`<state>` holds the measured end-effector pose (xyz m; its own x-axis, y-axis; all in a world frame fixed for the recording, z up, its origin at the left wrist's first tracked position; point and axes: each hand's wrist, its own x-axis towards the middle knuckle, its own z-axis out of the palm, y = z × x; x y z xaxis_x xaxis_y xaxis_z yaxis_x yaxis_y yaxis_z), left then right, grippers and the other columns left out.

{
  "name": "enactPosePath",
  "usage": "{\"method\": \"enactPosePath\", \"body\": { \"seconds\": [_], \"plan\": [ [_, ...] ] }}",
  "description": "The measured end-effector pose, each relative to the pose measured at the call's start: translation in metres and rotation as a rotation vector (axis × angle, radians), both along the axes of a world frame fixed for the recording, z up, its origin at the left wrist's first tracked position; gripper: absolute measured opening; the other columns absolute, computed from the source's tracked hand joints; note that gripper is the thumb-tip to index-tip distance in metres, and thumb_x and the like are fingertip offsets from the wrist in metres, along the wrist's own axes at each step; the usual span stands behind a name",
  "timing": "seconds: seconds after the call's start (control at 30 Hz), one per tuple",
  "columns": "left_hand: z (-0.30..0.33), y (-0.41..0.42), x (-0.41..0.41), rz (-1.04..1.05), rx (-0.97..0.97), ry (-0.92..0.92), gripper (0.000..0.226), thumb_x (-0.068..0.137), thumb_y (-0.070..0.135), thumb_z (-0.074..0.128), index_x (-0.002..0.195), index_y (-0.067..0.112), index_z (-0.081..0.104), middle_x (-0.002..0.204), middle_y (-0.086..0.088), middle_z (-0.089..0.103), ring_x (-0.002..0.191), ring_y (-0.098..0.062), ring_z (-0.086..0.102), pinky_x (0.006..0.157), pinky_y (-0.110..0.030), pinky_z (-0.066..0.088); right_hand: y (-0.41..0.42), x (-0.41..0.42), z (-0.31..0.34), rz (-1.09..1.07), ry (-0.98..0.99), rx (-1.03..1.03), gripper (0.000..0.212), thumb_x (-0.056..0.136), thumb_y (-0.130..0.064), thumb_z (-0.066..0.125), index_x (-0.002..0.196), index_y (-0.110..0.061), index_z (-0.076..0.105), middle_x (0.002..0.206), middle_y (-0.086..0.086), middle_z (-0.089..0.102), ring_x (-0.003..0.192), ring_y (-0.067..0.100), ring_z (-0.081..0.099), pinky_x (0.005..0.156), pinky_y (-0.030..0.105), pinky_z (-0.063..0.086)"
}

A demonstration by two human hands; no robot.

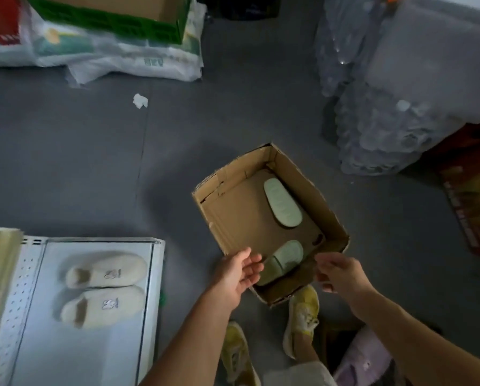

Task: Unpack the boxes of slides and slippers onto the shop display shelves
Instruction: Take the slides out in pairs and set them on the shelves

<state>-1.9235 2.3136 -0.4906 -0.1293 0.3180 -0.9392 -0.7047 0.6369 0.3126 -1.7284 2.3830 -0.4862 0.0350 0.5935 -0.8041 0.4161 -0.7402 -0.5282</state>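
Both hands over cardboard box (328, 218), empty: left hand (240, 270) open, right hand (337, 274) loosely curled. Next, probably: grab nearer green slide (284, 259), move to shelf (99, 344) beside cream slippers (105, 288).

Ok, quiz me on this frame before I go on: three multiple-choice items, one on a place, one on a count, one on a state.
1. Where do the cream slippers lie?
A. on the shelf
B. in the box
C. on the white bags

2. How many green slides does the cardboard box hold?
A. none
B. two
C. four

3. What are the hands doing?
A. both grip the box
B. both open, holding nothing
C. one holds a slipper

Answers: 1 A, the pair sits side by side on the shelf. 2 B, one slide far, one slide near. 3 B, left hand and right hand hover at the box's near edge.
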Motion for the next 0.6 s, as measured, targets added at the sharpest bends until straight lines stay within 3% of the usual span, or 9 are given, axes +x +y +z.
{"method": "enactPosePath", "body": {
  "seconds": [0.13,0.27,0.4,0.5,0.6],
  "plan": [
    [-0.067,0.041,0.003,-0.012,-0.042,-0.009,0.027,0.103,0.019,0.048,0.125,0.006,0.057,0.106,-0.01,0.069,0.09,-0.022,0.065,0.082,-0.035,0.052,0.052,0.005,-0.061,0.002,-0.052,-0.014,0.016,0.096,0.002,0.049,0.096,-0.003,0.064,0.077,0.014,0.06,0.064,0.023,0.058,0.051,0.026,0.052],
    [-0.141,0.074,0.008,-0.038,-0.07,0.003,0.029,0.105,0.017,0.042,0.13,0.007,0.054,0.122,-0.014,0.066,0.104,-0.026,0.064,0.097,-0.04,0.05,0.101,0.004,-0.148,0.039,-0.089,-0.07,0.018,0.096,-0.001,0.051,0.11,-0.001,0.062,0.084,0.014,0.061,0.071,0.024,0.06,0.06,0.031,0.055],
    [-0.223,0.089,0.028,-0.129,-0.151,0.019,0.036,0.106,0.017,0.038,0.139,0.006,0.049,0.131,-0.013,0.061,0.116,-0.025,0.061,0.104,-0.04,0.047,0.137,0.001,-0.227,0.14,-0.096,-0.087,0.037,0.093,-0.005,0.055,0.13,-0.009,0.051,0.101,0.013,0.061,0.084,0.022,0.06,0.069,0.034,0.057],
    [-0.289,0.093,0.046,-0.217,-0.214,0.079,0.034,0.105,0.018,0.042,0.136,0.009,0.051,0.131,-0.01,0.061,0.113,-0.023,0.062,0.095,-0.034,0.05,0.159,-0.002,-0.288,0.162,-0.105,-0.111,0.051,0.092,-0.01,0.061,0.138,-0.012,0.041,0.112,0.015,0.058,0.093,0.024,0.059,0.067,0.035,0.057],
    [-0.334,0.09,0.059,-0.293,-0.321,0.145,0.031,0.1,0.023,0.053,0.129,0.012,0.056,0.113,-0.006,0.065,0.099,-0.021,0.065,0.085,-0.034,0.053,0.173,-0.006,-0.326,0.122,-0.111,-0.164,0.067,0.09,-0.021,0.066,0.147,-0.016,0.03,0.135,0.013,0.047,0.112,0.029,0.055,0.06,0.032,0.055]
  ]
}}
